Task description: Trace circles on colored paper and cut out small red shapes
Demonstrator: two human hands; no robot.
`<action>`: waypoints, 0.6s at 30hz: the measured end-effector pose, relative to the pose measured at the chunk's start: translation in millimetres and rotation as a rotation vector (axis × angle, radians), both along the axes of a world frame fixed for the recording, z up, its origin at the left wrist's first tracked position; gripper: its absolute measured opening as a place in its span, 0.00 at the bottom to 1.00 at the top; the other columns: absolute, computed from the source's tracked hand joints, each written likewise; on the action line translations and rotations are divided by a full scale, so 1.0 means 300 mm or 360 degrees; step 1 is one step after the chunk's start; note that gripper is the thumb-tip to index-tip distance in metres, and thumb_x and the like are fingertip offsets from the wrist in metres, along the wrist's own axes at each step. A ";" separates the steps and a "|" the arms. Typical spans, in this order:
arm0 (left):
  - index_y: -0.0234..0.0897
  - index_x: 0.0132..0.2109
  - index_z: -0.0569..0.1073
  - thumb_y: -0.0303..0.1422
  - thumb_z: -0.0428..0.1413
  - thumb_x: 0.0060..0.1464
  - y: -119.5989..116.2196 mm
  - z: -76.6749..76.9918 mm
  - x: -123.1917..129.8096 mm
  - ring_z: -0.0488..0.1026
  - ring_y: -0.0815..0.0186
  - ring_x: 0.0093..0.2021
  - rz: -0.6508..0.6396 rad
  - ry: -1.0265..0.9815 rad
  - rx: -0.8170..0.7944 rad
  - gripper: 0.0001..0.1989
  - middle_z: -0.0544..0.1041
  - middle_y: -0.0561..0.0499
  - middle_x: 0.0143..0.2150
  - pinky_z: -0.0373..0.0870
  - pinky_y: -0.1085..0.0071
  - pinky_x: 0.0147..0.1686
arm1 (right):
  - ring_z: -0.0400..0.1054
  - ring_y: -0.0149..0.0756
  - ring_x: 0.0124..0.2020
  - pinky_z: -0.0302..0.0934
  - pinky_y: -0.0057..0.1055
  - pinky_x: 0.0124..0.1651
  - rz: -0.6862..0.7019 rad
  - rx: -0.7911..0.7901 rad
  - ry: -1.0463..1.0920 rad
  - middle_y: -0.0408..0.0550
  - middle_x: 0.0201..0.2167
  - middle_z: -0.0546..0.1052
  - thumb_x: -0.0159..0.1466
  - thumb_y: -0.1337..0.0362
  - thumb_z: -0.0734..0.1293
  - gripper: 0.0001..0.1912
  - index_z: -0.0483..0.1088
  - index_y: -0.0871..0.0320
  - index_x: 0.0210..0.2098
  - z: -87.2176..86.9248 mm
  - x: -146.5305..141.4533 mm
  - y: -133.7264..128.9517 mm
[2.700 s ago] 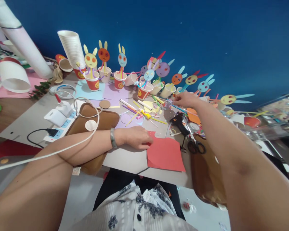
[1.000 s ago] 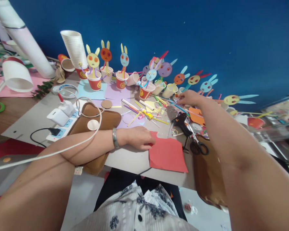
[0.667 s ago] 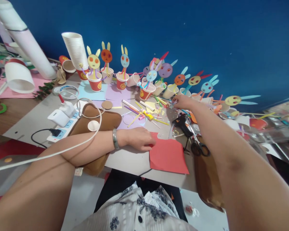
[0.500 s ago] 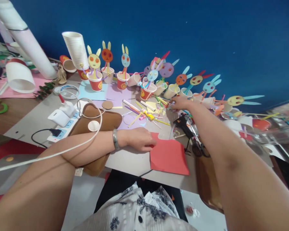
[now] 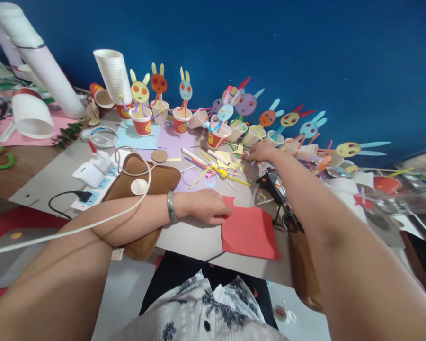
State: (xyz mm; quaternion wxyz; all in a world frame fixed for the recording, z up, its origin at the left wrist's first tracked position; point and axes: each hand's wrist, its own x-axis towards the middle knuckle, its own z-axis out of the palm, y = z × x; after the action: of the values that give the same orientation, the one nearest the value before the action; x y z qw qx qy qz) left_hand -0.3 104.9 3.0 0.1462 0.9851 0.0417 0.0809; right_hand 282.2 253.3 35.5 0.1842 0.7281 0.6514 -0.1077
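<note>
My left hand [image 5: 211, 207] rests at the left edge of a sheet of red paper [image 5: 251, 233], its fingers curled down onto that edge. Farther off, my right hand [image 5: 263, 152] reaches to the small paper scraps [image 5: 237, 163] in front of the row of cups. Its fingers are bent together at the tips, and what they pinch is too small to make out. A black glue gun [image 5: 272, 184] lies beneath my right forearm, beside black-handled scissors [image 5: 291, 222]. Left of the scraps lie a yellow marker [image 5: 218, 170] and several thin coloured sticks.
Paper cups with rabbit-faced figures, such as a yellow one [image 5: 140, 92], line the blue wall. At left stand a stack of white cups [image 5: 111, 71] and a power strip [image 5: 88, 194] with chargers. A white cable [image 5: 147, 189] crosses over my left forearm. A brown cushion [image 5: 147, 173] lies beneath it.
My right hand has shifted slightly left, its fingertips now at the scraps; a few green and yellow pieces there lie differently. My left hand stays on the red paper.
</note>
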 end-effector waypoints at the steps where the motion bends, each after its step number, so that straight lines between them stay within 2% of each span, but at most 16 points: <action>1: 0.40 0.34 0.73 0.35 0.51 0.61 0.000 -0.001 0.000 0.71 0.64 0.28 0.0000 -0.0008 0.0003 0.09 0.79 0.49 0.31 0.57 0.65 0.28 | 0.73 0.41 0.36 0.64 0.29 0.38 0.0018 0.0002 -0.0004 0.53 0.30 0.80 0.61 0.59 0.70 0.10 0.78 0.61 0.36 0.014 0.007 -0.001; 6: 0.40 0.34 0.73 0.34 0.51 0.61 0.001 -0.006 0.001 0.72 0.63 0.29 -0.0020 -0.0017 0.0012 0.08 0.79 0.49 0.31 0.58 0.65 0.28 | 0.70 0.40 0.38 0.60 0.30 0.38 0.0064 0.0071 -0.0048 0.57 0.40 0.80 0.63 0.60 0.69 0.13 0.76 0.63 0.41 0.096 0.058 -0.004; 9: 0.40 0.35 0.73 0.34 0.51 0.61 0.000 -0.009 0.002 0.72 0.64 0.29 -0.0022 -0.0017 0.0025 0.08 0.79 0.49 0.32 0.58 0.65 0.29 | 0.69 0.39 0.37 0.59 0.32 0.36 0.0056 0.0062 -0.0074 0.57 0.39 0.79 0.63 0.61 0.69 0.11 0.75 0.63 0.40 0.125 0.092 -0.007; 13: 0.40 0.35 0.73 0.34 0.51 0.61 -0.001 -0.015 0.002 0.72 0.64 0.30 -0.0016 -0.0022 0.0029 0.08 0.79 0.49 0.32 0.58 0.65 0.28 | 0.70 0.38 0.34 0.60 0.31 0.36 -0.0003 -0.0016 -0.0061 0.56 0.35 0.79 0.63 0.63 0.69 0.08 0.73 0.63 0.39 0.125 0.122 -0.017; 18: 0.40 0.35 0.73 0.35 0.51 0.61 0.002 -0.018 0.002 0.72 0.63 0.29 -0.0015 -0.0037 0.0032 0.08 0.79 0.49 0.32 0.57 0.65 0.28 | 0.72 0.40 0.32 0.63 0.33 0.37 0.0029 -0.0075 -0.0044 0.56 0.33 0.79 0.59 0.67 0.71 0.09 0.75 0.63 0.39 0.082 0.126 -0.021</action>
State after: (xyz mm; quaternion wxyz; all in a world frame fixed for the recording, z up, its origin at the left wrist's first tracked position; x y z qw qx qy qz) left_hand 0.3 105.4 -2.6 0.1373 0.9857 0.0345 0.0919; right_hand 320.1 246.8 60.2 0.2113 0.7190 0.6527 -0.1113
